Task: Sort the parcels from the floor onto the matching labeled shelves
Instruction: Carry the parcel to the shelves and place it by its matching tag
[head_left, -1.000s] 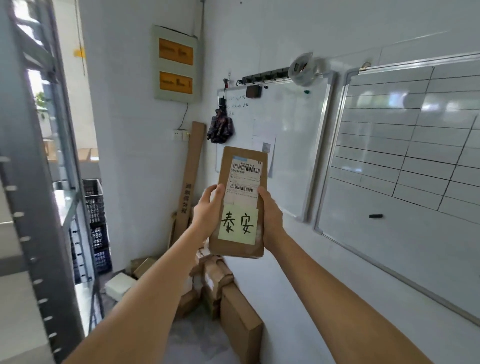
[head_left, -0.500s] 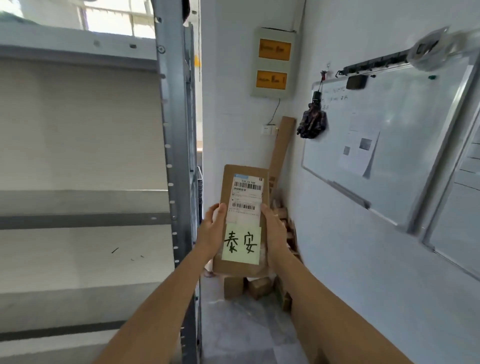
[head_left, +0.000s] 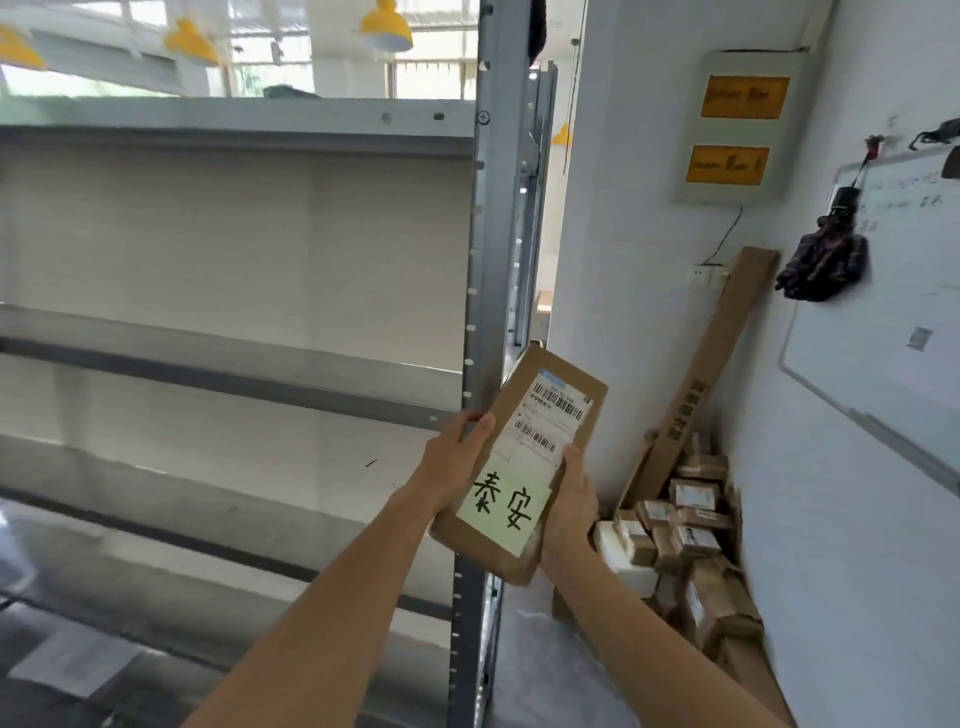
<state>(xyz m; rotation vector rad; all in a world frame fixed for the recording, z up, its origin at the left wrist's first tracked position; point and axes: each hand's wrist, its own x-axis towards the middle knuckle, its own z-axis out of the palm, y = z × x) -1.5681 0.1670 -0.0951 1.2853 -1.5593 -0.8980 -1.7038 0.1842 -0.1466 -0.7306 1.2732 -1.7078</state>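
Parcel (head_left: 524, 462), a flat brown cardboard one, is held up in both hands in front of the shelf rack's right-hand upright, tilted so its top leans to the right. The left hand (head_left: 457, 457) has its grip on the left long edge, thumb laid over the front face and fingers curled behind. The right hand (head_left: 569, 504) clamps the right long edge lower down, thumb on the front beside the labels, the rest of the fingers hidden behind the cardboard. On the parcel's face a white barcode label (head_left: 553, 418) sits in the upper half and a pale green note (head_left: 503, 505) with two handwritten black characters covers the lower half.

Behind the parcel stands the grey metal upright (head_left: 485, 260) of the rack, with grey shelves (head_left: 234, 358) running off to the left at several heights. To the right, in the corner of the floor against the white wall, lies a heap of other parcels (head_left: 685, 530), with a long cardboard box (head_left: 701, 374) leaning over them against the wall. A whiteboard (head_left: 883, 291) hangs on the right wall, and a grey panel with two orange signs (head_left: 737, 124) is mounted higher up.
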